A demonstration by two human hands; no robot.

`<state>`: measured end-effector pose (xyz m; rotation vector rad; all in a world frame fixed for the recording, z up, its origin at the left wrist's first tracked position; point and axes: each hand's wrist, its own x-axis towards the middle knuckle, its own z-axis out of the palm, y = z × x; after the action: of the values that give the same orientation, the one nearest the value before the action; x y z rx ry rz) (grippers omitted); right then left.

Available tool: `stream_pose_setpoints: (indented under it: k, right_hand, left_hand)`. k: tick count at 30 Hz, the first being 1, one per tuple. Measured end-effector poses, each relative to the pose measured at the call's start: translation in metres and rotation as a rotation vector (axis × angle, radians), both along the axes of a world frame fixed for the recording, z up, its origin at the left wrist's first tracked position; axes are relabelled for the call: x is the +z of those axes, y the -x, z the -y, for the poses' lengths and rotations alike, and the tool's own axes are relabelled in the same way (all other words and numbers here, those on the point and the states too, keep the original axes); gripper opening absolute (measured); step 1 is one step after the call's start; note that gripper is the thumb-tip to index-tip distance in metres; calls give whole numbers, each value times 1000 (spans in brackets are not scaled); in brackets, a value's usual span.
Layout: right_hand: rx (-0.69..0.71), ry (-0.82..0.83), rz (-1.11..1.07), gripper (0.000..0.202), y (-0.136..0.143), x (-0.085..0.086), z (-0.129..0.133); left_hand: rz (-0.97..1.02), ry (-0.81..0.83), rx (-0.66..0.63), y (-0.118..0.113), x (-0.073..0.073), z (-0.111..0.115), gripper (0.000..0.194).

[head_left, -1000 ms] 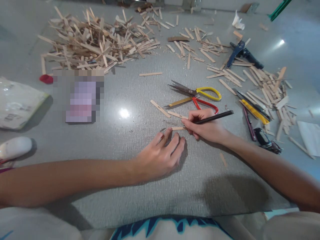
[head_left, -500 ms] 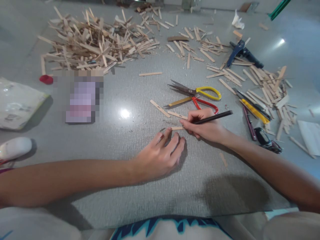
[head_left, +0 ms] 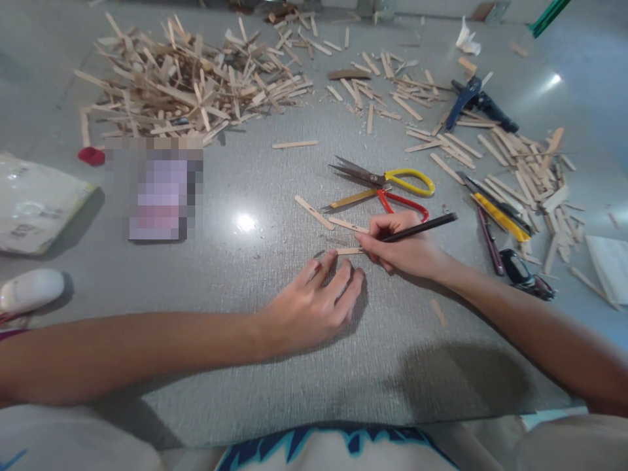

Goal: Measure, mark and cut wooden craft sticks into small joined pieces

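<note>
My right hand (head_left: 397,243) is closed round a black pen (head_left: 424,227) in a writing grip, its lower end hidden by the fingers. Under that hand lies a short wooden craft stick (head_left: 347,251) on the table. My left hand (head_left: 321,297) presses the stick's left end down with its fingertips, the other fingers bent and slightly apart. Just beyond are two more craft sticks with dark marks, one slanting (head_left: 314,212) and one partly behind my right hand (head_left: 347,224). Scissors with one yellow and one red handle (head_left: 409,181) lie spread behind my right hand.
A big heap of wooden sticks (head_left: 181,85) covers the back left, and more sticks (head_left: 532,170) are strewn at right. A yellow utility knife (head_left: 505,219) and a dark blue tool (head_left: 464,101) lie among them. At left are a blurred-out phone-like object (head_left: 159,196), a white mouse (head_left: 32,290) and a plastic bag (head_left: 39,203).
Almost nothing differs. My right hand and the pen have shifted very slightly over the stick; my left hand stays in place.
</note>
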<state>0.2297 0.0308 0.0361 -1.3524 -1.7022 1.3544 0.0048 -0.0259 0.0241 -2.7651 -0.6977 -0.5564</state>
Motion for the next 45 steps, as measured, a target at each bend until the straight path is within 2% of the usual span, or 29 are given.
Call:
stream_pose_setpoints:
  k: [10,24,40,45]
  right_hand:
    - [2,9,-13,55,1,1,0]
    - [38,-66,61,56,-1,1,-1]
    - [33,-71,98,44,-1,4,0]
    - [22,-58,73,48,-1,3,1]
  left_hand:
    - [-2,-1,-3,1,0,0,35]
    - [4,-2,0,0,1,0,36]
    - [-5,-5,-10,1,0,-1,35]
    - [15,19,-20,2,0,-1,37]
